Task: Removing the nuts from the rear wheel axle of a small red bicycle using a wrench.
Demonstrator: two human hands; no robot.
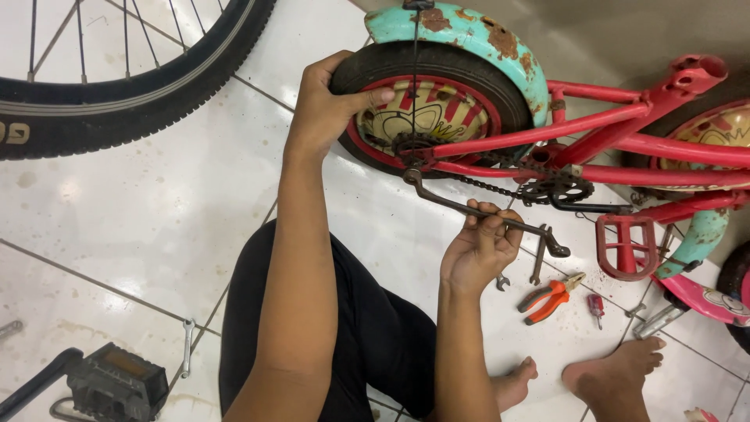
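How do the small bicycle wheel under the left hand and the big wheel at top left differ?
The small red-rimmed wheel has a printed disc; the large black-tyred wheel has thin wire spokes. The small one sits under a rusty turquoise mudguard, gripped by the left hand; the large one is untouched. Both have black tyres.

A small bicycle (594, 133) is laid on the floor (172, 203), with pliers (551, 297) and spanners (539, 254) placed just before its chain (500, 187).
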